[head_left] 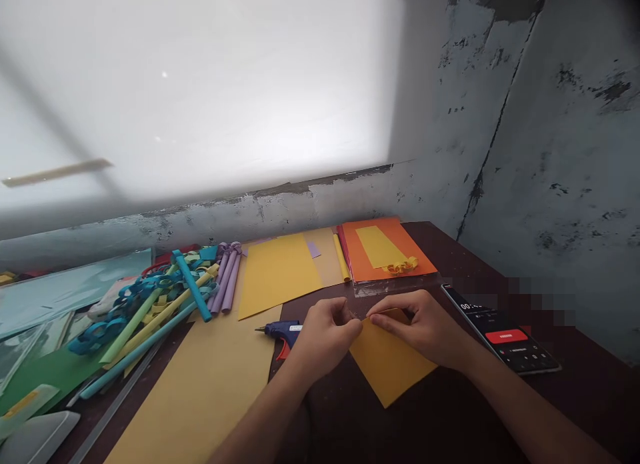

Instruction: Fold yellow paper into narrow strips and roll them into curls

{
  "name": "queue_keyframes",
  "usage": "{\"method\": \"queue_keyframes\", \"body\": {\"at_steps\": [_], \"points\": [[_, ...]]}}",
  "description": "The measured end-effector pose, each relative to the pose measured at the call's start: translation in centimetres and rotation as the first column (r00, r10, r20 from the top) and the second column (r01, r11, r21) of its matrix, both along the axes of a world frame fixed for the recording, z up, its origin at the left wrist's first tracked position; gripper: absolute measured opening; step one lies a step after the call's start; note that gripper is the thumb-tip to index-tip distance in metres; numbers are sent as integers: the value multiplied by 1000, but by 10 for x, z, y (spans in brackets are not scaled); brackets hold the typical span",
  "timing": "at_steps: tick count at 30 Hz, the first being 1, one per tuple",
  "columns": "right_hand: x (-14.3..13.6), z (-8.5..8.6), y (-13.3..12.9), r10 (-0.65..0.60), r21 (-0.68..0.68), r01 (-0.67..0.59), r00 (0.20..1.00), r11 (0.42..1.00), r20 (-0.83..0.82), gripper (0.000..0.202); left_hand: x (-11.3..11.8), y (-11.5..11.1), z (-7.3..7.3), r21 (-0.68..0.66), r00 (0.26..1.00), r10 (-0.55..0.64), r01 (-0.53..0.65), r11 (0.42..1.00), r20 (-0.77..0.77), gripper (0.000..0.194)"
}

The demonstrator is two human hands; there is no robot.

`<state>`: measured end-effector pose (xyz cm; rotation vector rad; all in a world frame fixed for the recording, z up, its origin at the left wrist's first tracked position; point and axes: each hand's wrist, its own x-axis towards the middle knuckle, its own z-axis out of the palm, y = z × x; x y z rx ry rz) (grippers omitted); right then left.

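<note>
A small yellow-orange sheet of paper point(393, 367) hangs at a slant just above the dark table, between my two hands. My left hand point(327, 334) is closed in a pinch at the sheet's far left corner. Close beside it, my right hand point(417, 324) pinches the far edge between thumb and fingers. The fingertips almost meet, and they hide the edge between them. Partly behind my left wrist lies a blue glue gun point(283, 331) with a red trigger.
Left are coloured paper rolls point(230, 277), curled blue strips point(110, 317) and a large tan sheet point(200, 384). Behind lie a yellow sheet point(280, 271) and an orange pack point(415, 251) with yellow paper curls point(403, 266). A phone point(505, 337) lies right, near the wall.
</note>
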<state>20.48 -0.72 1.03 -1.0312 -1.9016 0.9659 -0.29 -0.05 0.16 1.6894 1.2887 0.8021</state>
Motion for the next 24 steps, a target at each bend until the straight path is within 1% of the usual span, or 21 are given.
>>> {"method": "queue_keyframes", "body": {"at_steps": [2, 3, 5, 7, 8, 9, 10, 11, 12, 13, 14, 16, 19, 21, 24], "points": [[1, 0, 0, -15, -1, 15, 1000, 1000, -17, 21, -2, 0, 2, 6, 996, 25, -25, 1000, -90, 19], [2, 0, 1, -44, 4, 44, 999, 999, -29, 21, -3, 1, 4, 34, 986, 62, -58, 998, -157, 21], [6, 0, 3, -136, 5, 137, 989, 991, -65, 22, -7, 3, 7, 150, 935, 194, -155, 976, -297, 25], [9, 0, 5, -223, -3, 224, 970, 975, -97, 25, -10, 5, 10, 262, 882, 327, -244, 934, -341, 25], [10, 0, 6, -243, -6, 244, 965, 970, -103, 26, -11, 5, 11, 283, 883, 348, -263, 922, -315, 21], [10, 0, 6, -241, -4, 241, 965, 970, -101, 26, -10, 4, 13, 281, 906, 332, -257, 925, -263, 15], [10, 0, 6, -224, 2, 225, 969, 974, -100, 26, -8, 3, 14, 268, 940, 281, -225, 937, -194, 9], [8, 0, 6, -200, 13, 202, 974, 979, -105, 25, -5, 0, 15, 263, 973, 202, -168, 950, -110, 11], [7, 0, 6, -170, 22, 174, 979, 985, -113, 23, -2, -2, 16, 268, 992, 116, -102, 958, -39, 16], [5, 0, 5, -137, 31, 141, 983, 989, -121, 22, 1, -5, 16, 287, 998, 59, -55, 956, -4, 18], [3, 0, 5, -107, 40, 113, 986, 993, -129, 21, 4, -8, 16, 327, 999, 41, -40, 944, 5, 16], [-1, -2, 3, -79, 68, 90, 986, 994, -148, 16, 9, -12, 13, 411, 999, 22, 0, 912, -48, 13], [-3, -4, 1, -95, 130, 119, 980, 984, -177, 18, 12, -15, 7, 508, 991, 38, 31, 861, -126, 16], [-5, -5, -1, -105, 165, 136, 978, 977, -181, 21, 11, -15, 3, 553, 991, 17, 59, 831, -131, 17], [-7, -5, -4, -109, 194, 142, 979, 971, -171, 17, 11, -17, -1, 592, 994, -21, 79, 802, -105, 17]]}}
